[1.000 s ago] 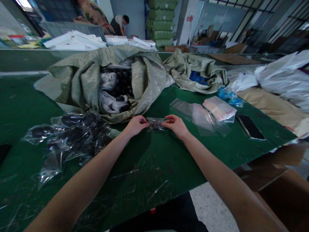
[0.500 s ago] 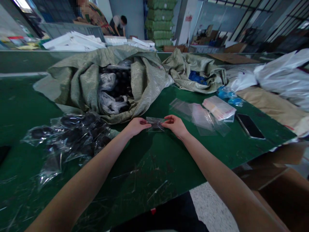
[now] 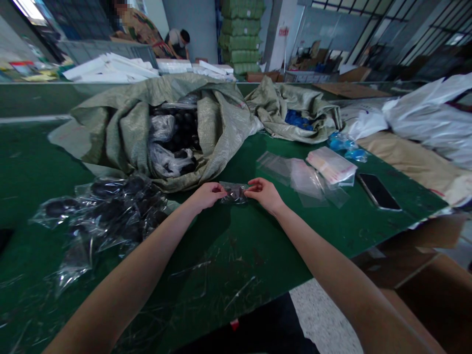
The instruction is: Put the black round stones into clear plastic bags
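A small clear plastic bag (image 3: 234, 193) with something dark inside is held just above the green table. My left hand (image 3: 207, 195) pinches its left end between thumb and fingers. At the right end, my right hand (image 3: 266, 193) grips it the same way, fingers curled. What the dark content is, I cannot make out. To the left lies a pile of clear bags with dark round items (image 3: 114, 206). Loose clear bags (image 3: 306, 177) and a stack of clear bags (image 3: 332, 164) lie to the right of my right hand.
Behind my hands a large woven sack (image 3: 224, 128) gapes open over black items. A second sack (image 3: 275, 110) holds blue ones. A phone (image 3: 379, 191) lies at the right, above a cardboard box (image 3: 424, 275). Two people (image 3: 179, 42) are across the table.
The view has shifted slightly. Both hands keep hold of the bag's ends, and its dark content shows more plainly now. The pile and the loose bags have not moved.
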`<state>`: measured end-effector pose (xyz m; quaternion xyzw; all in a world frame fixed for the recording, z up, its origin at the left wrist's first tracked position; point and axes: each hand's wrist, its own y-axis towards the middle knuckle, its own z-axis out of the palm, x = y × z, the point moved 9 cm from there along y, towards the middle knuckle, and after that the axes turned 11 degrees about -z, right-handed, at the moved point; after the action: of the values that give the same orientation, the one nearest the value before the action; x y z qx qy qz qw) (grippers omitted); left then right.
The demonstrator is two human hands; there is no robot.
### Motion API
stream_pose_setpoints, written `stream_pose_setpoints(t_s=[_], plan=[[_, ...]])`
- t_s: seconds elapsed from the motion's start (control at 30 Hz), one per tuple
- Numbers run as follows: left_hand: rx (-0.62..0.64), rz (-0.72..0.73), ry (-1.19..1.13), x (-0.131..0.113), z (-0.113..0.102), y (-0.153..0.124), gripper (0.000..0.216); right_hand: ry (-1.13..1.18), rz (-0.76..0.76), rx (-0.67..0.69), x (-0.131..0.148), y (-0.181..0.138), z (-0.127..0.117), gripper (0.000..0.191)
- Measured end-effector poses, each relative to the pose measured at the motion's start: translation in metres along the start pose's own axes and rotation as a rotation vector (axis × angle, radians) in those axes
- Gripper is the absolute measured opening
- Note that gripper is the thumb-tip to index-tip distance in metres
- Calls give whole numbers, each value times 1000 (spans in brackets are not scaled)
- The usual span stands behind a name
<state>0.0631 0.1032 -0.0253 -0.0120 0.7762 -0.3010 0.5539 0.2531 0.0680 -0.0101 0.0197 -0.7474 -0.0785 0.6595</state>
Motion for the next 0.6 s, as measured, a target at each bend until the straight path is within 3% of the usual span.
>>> stream_pose_setpoints(t_s=[0.3,0.47,0.6], plan=[[127,32,-205,-7,10,-7,14,26,6,-34,2,-3,-5,39],[116,97,-278,-14,7,-11,21,54,10,-84,-2,-2,-8,39],[117,156,-289,-23,5,-14,24,262,114,24,-8,-5,8,34]])
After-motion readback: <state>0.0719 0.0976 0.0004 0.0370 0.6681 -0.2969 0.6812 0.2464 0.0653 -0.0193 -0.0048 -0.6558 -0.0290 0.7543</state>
